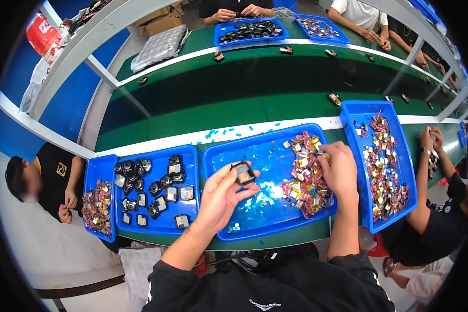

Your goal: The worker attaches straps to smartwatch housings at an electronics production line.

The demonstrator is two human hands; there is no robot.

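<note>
My left hand [219,197] is raised over the middle blue tray [211,171], its thumb and fingers closed on a small black camera housing [243,174] with a squarish, pale inner face. My right hand [340,167] reaches down to a heap of small circuit parts [309,174], red, yellow and white, at the right of that tray. Its thumb and forefinger are pinched together at the heap's edge; what is between them is too small to make out. Bits of blue film [260,200] cover much of the tray's bottom.
Left stands a blue tray [164,152] of black camera housings, beside a narrow tray [100,165] of circuit parts. Another parts tray [352,108] stands right. Beyond runs a green conveyor belt [218,86] carrying scattered parts. Co-workers sit on both sides and across.
</note>
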